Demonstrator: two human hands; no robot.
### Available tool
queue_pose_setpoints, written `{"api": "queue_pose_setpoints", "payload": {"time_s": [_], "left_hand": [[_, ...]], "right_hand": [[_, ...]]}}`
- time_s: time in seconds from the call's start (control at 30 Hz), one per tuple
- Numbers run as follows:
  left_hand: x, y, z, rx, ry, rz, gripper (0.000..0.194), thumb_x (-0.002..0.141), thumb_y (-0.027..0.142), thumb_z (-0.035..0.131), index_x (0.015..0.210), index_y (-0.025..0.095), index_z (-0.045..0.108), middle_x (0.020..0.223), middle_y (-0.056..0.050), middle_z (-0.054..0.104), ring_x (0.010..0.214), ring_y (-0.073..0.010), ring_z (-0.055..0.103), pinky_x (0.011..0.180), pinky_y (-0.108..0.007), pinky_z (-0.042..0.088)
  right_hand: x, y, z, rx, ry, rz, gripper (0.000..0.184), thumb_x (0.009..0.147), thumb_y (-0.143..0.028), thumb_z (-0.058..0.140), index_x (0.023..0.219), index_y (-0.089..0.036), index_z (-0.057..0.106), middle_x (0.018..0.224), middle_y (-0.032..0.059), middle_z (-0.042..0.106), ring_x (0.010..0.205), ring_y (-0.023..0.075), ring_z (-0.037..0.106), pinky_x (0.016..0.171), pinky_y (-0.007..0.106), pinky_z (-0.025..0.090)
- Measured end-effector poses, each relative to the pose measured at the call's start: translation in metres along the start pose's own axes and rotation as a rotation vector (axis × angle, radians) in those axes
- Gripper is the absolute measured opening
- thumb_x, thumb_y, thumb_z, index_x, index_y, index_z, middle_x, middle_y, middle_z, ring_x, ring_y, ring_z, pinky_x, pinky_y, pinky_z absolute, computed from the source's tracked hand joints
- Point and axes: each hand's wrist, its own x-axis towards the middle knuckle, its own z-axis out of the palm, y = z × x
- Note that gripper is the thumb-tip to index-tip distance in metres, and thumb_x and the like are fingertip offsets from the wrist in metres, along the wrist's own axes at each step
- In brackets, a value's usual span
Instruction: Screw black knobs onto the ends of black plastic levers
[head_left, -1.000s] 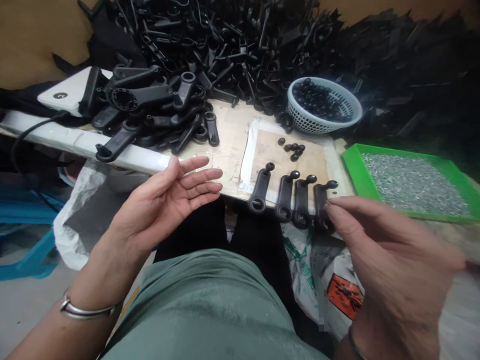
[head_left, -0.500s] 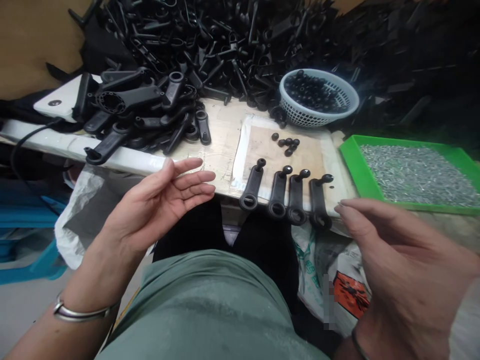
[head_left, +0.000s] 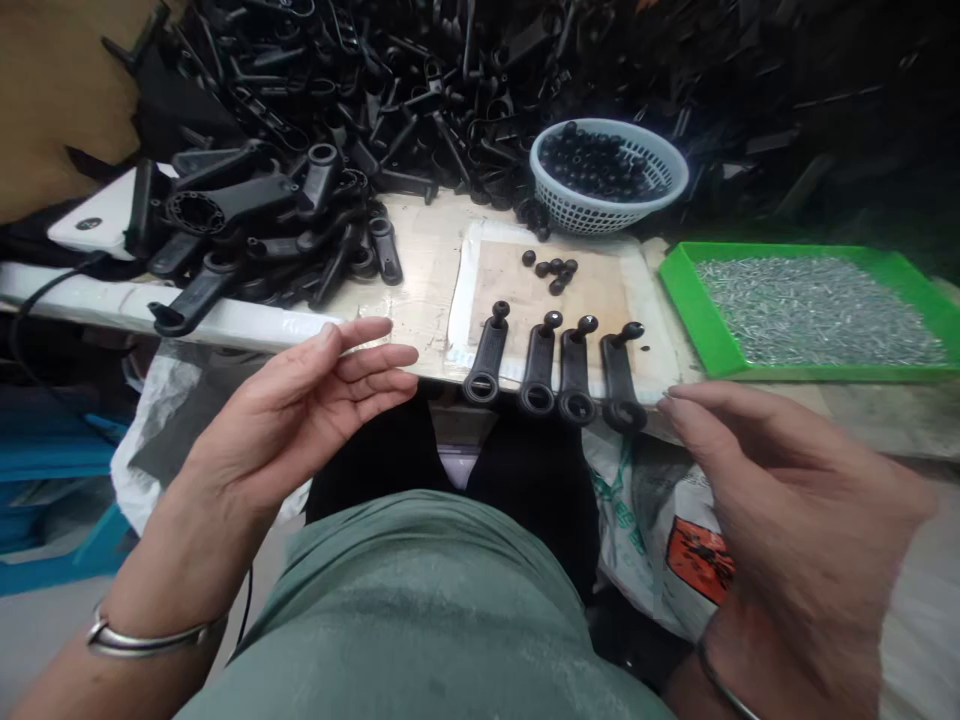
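My left hand (head_left: 315,395) hovers palm up in front of the bench edge, fingers stretched out and holding nothing. My right hand (head_left: 780,500) is lower right, back of the hand towards me, fingers extended and close together; nothing shows in it. Its fingertips are just right of a row of several black plastic handles (head_left: 551,365), each with a round knob at its far end, lying side by side over the bench's front edge. A few loose black knobs (head_left: 551,270) lie on the brown pad behind them.
A pale basket (head_left: 607,180) of black knobs stands behind the pad. A green tray (head_left: 810,310) of small metal screws sits at the right. A large heap of black handles (head_left: 315,170) covers the back and left. A white sack (head_left: 660,520) hangs below the bench.
My right hand has drawn back a little from the rightmost handle. The view has tilted, so the bench sits higher in frame. My left hand stays open in the same pose.
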Motion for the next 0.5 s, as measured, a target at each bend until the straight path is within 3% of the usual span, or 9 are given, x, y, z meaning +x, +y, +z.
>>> {"api": "queue_pose_setpoints", "payload": {"time_s": [0.3,0.5], "left_hand": [[-0.0009,-0.0024,-0.0069,0.013,0.057,0.015,0.029,0.098,0.023,0.045,0.111,0.014,0.069,0.101,-0.013,0.074,0.097,-0.0252,0.071,0.093,-0.042,0.055],[0.0021,-0.0077,-0.0039,0.011,0.011,0.028,0.024,0.094,0.025,0.055,0.109,0.015,0.070,0.100,-0.012,0.074,0.097,-0.0249,0.071,0.092,-0.040,0.056]], "right_hand": [[0.0026,-0.0021,0.0039,0.027,-0.015,-0.006,0.014,0.078,-0.032,0.075,0.091,-0.034,0.075,0.090,-0.0058,0.074,0.083,0.0142,0.069,0.075,0.028,0.054],[0.0077,-0.0031,0.0047,0.066,-0.038,-0.076,0.012,0.079,-0.027,0.074,0.090,-0.033,0.074,0.090,-0.0074,0.073,0.084,0.0106,0.069,0.079,0.023,0.053]]}}
